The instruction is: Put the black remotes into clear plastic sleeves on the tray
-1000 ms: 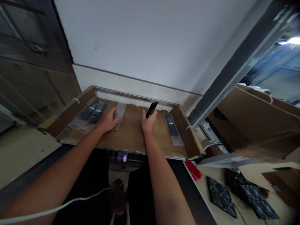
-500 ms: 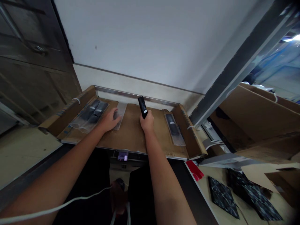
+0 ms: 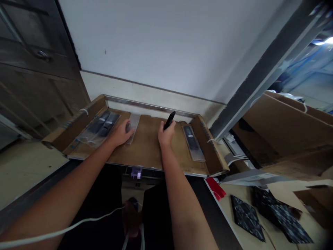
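My right hand (image 3: 167, 136) is closed around the lower end of a slim black remote control (image 3: 170, 119), which sticks up above the cardboard tray (image 3: 148, 151). My left hand (image 3: 121, 134), fingers apart, lies over a clear plastic bag (image 3: 134, 121) and partly covers it. Left of that hand, black remotes in clear bags (image 3: 106, 125) lie overlapping, each with a small white label. At the tray's right side lies another bagged black remote (image 3: 191, 138), also with a white label.
Raised cardboard walls (image 3: 212, 147) bound the tray's sides. A white wall (image 3: 156, 45) rises behind it, with a metal door (image 3: 28, 52) at left. On the right stand a large cardboard box (image 3: 283, 128) and dark patterned panels (image 3: 247, 217). A white cable (image 3: 85, 221) crosses my lap.
My right hand has turned the remote control, so it now leans right and shows its narrow edge rather than its labelled face. My left hand stays in place.
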The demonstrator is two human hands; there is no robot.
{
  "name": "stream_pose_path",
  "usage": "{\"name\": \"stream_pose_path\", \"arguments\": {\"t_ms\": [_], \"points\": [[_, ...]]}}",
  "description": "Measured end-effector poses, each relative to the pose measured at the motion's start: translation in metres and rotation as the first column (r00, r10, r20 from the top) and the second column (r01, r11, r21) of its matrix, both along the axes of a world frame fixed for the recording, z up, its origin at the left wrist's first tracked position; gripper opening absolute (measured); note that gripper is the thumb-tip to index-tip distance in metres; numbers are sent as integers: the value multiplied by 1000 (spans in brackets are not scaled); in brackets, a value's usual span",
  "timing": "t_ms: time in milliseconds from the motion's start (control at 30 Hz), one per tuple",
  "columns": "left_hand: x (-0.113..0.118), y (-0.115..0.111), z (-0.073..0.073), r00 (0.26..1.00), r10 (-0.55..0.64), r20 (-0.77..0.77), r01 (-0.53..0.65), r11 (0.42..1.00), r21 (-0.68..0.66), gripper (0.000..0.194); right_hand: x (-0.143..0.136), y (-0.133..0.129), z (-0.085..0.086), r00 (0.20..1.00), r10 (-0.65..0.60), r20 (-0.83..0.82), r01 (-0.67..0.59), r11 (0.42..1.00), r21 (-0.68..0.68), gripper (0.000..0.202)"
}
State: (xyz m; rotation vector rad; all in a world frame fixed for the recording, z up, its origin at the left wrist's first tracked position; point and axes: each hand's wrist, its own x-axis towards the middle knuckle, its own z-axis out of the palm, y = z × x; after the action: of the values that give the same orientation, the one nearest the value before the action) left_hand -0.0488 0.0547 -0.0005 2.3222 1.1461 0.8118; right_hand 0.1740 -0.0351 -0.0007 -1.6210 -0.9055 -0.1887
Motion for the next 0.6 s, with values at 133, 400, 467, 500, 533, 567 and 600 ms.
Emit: {"name": "stream_pose_path", "arguments": {"t_ms": [133, 400, 467, 500, 533, 567, 600], "points": [[0, 0, -1, 1000, -1, 6, 1, 1000, -10, 54, 1, 1, -1, 1000, 11, 7, -11, 999, -51, 34], [0, 2, -4, 1000, -4, 9, 4, 1000, -8, 54, 3, 2, -3, 999, 45, 10, -42, 986, -160, 18], [0, 2, -3, 1000, 0, 9, 0, 1000, -6, 55, 3, 2, -3, 999, 44, 5, -42, 983, -178, 17], [0, 2, -3, 1000, -1, 10, 1, 1000, -7, 55, 3, 2, -3, 999, 37, -1, -36, 982, -184, 18], [0, 1, -2, 1000, -4, 9, 4, 1000, -9, 55, 3, 2, -3, 1000, 29, -8, -30, 982, -186, 18], [0, 1, -2, 1000, -5, 9, 5, 1000, -11, 55, 3, 2, -3, 1000, 23, -16, -26, 982, -187, 19], [0, 1, -1, 1000, -5, 5, 5, 1000, -14, 55, 3, 2, -3, 1000, 18, -22, -22, 983, -185, 20]]}}
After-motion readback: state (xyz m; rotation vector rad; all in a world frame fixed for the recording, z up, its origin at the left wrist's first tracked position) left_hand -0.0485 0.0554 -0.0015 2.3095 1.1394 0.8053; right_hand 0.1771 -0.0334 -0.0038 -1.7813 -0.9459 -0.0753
